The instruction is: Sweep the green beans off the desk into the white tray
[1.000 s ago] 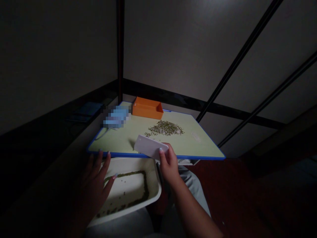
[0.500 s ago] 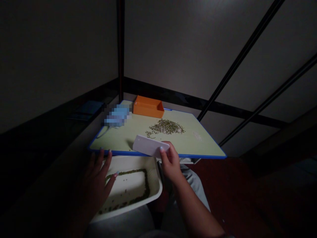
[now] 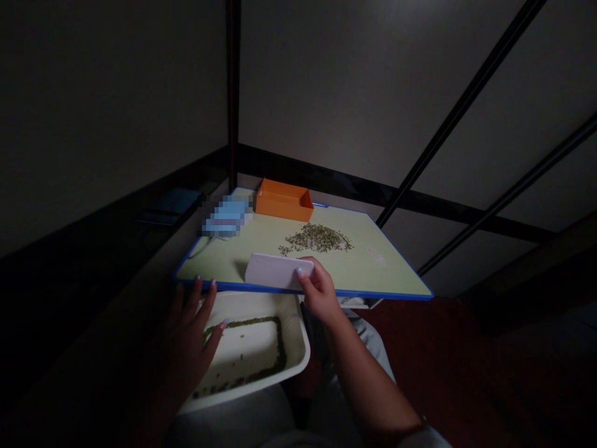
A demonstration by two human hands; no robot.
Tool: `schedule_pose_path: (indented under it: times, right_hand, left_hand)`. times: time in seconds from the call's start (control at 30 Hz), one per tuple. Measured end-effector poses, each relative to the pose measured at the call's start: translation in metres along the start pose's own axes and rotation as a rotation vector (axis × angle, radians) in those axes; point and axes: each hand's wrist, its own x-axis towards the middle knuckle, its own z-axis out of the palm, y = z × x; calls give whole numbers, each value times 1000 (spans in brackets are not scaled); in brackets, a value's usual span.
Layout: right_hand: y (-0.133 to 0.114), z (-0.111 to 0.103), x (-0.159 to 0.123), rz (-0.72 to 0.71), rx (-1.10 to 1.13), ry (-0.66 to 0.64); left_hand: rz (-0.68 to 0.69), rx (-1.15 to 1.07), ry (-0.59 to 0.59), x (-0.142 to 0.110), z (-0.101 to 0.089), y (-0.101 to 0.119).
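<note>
Right hand [image 3: 319,292]: grip closed on one end of a white scraper [image 3: 278,271], fingers on top, the scraper held flat over the near edge of the board [image 3: 224,262]; left hand [image 3: 189,326]: fingers spread, resting on the left rim of a white tray [image 3: 301,339], grip open, holding nothing; tray: just below the board's blue near edge, green beans along its inner walls; board: pale green, carrying a pile of green beans [image 3: 316,238] near its middle, an orange box [image 3: 283,200] at its far edge.
</note>
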Motion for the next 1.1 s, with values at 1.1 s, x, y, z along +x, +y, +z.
schedule_pose_path:
  times: [1.1]
  right_hand:
    - [-4, 21, -44, -398, -925, -219]
  left_hand:
    - [16, -46, -45, 0, 17, -21]
